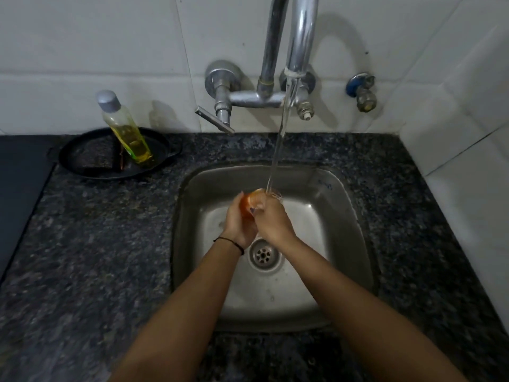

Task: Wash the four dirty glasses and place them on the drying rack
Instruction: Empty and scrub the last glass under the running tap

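Over the steel sink (192, 216) both my hands hold one clear glass (257, 199), which looks orange-tinted between the fingers. My left hand (238, 219) cups its left side and my right hand (271, 221) wraps around its right side. A thin stream of water (279, 139) falls from the tall chrome tap (300, 37) onto the glass's rim. Most of the glass is hidden by my fingers. No other glasses and no drying rack are in view.
A bottle of yellow liquid (125, 130) leans in a black pan (82, 158) on the dark granite counter (96, 244) at the left. The tap's lever (214, 119) sticks out over the sink's back edge. The drain (263, 255) lies below my wrists. White tiled walls close the back and right.
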